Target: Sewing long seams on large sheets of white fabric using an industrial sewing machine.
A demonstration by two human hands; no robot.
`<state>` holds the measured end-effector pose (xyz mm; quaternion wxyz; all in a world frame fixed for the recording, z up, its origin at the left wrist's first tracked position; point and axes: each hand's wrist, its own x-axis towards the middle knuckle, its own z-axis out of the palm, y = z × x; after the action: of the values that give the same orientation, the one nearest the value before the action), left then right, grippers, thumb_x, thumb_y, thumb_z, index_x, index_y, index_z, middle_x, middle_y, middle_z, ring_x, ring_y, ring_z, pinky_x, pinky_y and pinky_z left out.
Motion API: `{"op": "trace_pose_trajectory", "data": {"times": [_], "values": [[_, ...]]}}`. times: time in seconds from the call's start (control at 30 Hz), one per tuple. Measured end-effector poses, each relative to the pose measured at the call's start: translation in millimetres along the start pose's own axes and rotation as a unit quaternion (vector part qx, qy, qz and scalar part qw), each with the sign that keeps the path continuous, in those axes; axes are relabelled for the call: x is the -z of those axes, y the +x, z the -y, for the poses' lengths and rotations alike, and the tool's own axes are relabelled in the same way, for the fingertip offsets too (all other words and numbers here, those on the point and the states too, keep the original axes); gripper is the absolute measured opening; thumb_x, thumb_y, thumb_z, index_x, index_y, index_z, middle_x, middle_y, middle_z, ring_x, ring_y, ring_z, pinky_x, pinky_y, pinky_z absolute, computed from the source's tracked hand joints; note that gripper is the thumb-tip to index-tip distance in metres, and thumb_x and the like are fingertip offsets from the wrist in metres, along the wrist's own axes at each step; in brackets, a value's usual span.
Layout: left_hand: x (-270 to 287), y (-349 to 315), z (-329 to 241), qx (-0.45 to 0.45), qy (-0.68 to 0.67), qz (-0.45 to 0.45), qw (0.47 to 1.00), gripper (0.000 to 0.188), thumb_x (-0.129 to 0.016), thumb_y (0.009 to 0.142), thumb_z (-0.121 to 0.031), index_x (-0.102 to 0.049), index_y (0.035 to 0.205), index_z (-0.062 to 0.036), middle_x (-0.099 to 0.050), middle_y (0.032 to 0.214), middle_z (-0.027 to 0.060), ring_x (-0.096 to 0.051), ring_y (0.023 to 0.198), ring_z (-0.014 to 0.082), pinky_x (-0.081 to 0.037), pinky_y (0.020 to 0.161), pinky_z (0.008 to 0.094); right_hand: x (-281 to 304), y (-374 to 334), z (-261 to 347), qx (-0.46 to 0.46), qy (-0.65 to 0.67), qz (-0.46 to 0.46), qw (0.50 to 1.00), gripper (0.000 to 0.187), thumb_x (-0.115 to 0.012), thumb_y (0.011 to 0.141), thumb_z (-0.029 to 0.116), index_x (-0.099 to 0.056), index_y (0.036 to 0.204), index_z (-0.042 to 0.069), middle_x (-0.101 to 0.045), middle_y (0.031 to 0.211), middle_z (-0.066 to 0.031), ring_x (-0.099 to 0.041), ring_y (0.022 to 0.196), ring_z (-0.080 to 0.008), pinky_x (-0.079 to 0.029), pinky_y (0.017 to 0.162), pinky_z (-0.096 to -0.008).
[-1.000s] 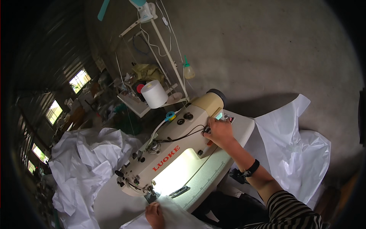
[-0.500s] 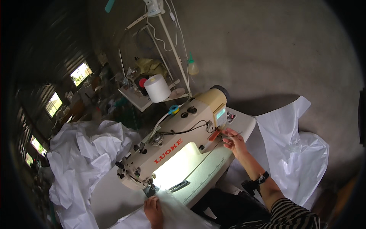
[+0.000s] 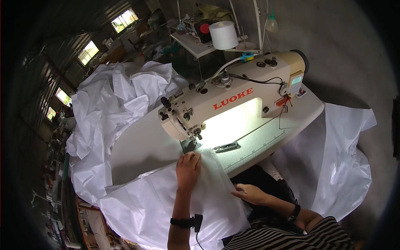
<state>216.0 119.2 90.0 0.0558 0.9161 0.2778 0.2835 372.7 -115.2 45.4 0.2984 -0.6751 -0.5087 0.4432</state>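
Observation:
A white sheet (image 3: 141, 193) of thin, slightly shiny material lies across the front of the sewing machine (image 3: 235, 89) and over my lap. My left hand (image 3: 188, 168) is on its upper edge, fingers bent and pressed together just in front of the needle area (image 3: 192, 143). Lower and to the right, my right hand (image 3: 252, 194) pinches the sheet's right edge between thumb and fingers. A small dark metal tool (image 3: 227, 147), perhaps thread snips, rests on the machine bed to the right of the needle. The lamp lights the bed brightly.
A large crumpled white heap (image 3: 121, 91) sits at the left, and more white sheeting (image 3: 343, 154) hangs at the right. Behind the machine stands a white thread cone (image 3: 223, 35). A thin dark cord (image 3: 283, 111) dangles by the red lever (image 3: 282, 101).
My right hand has left the thin dark thing by the red lever and come down to the sheet's right edge. The view has shifted; more of the sheet and my left forearm now show.

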Motion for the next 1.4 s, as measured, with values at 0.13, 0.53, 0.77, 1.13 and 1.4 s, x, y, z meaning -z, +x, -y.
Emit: {"op": "trace_pose_trajectory", "data": {"times": [0.13, 0.53, 0.77, 1.13, 1.4], "values": [[-2.6, 3.2, -4.5, -0.046, 0.059, -0.032, 0.997, 0.018, -0.067, 0.085, -0.012, -0.07, 0.102, -0.0062, -0.063, 0.11, 0.0063, -0.06, 0.099, 0.0277, -0.05, 0.086, 0.0409, -21.1, 15.4, 2.1, 0.028, 0.187, -0.021, 0.982, 0.044, -0.06, 0.097, 0.039, -0.06, 0.118, 0.0, -0.067, 0.083, -0.0109, -0.063, 0.076, -0.0162, -0.05, 0.074, -0.0328], [-8.6, 40.6, -10.6, -0.03, -0.027, 0.105, 0.994, 0.014, -0.066, 0.086, -0.008, -0.069, 0.099, -0.0033, -0.067, 0.107, 0.0083, -0.063, 0.099, 0.028, -0.052, 0.087, 0.0377, -22.9, 6.2, 37.9, 0.06, -0.014, -0.163, 0.985, 0.057, -0.067, 0.089, 0.022, -0.044, 0.138, 0.002, -0.067, 0.081, -0.0185, -0.069, 0.071, -0.0283, -0.053, 0.065, -0.0364], [-16.8, 45.0, 2.2, -0.17, -0.086, 0.116, 0.975, 0.017, -0.063, 0.086, -0.007, -0.07, 0.102, -0.0061, -0.068, 0.111, 0.007, -0.065, 0.1, 0.0259, -0.054, 0.087, 0.0374, -20.1, 4.2, 48.5, 0.081, -0.118, -0.155, 0.977, 0.07, -0.061, 0.087, 0.019, -0.031, 0.148, 0.004, -0.065, 0.068, -0.0168, -0.066, 0.059, -0.0338, -0.053, 0.056, -0.043], [-21.9, 49.9, 12.8, -0.137, -0.13, 0.122, 0.974, 0.016, -0.063, 0.088, -0.011, -0.069, 0.101, -0.0045, -0.067, 0.104, 0.0092, -0.065, 0.098, 0.0276, -0.053, 0.086, 0.0383, -19.8, 2.7, 48.0, 0.107, -0.121, -0.154, 0.975, 0.072, -0.062, 0.086, 0.018, -0.029, 0.15, 0.005, -0.063, 0.065, -0.0119, -0.065, 0.056, -0.031, -0.052, 0.054, -0.0413], [-24.3, 39.8, 27.6, -0.206, -0.038, 0.094, 0.973, 0.017, -0.061, 0.085, -0.011, -0.068, 0.099, -0.0048, -0.067, 0.106, 0.0062, -0.063, 0.102, 0.0247, -0.052, 0.088, 0.0366, -26.8, 6.4, 57.6, 0.176, -0.405, -0.182, 0.878, 0.071, -0.069, 0.072, 0.015, -0.049, 0.137, -0.006, -0.064, 0.07, -0.0031, -0.063, 0.05, -0.0155, -0.047, 0.042, -0.0304]]}}
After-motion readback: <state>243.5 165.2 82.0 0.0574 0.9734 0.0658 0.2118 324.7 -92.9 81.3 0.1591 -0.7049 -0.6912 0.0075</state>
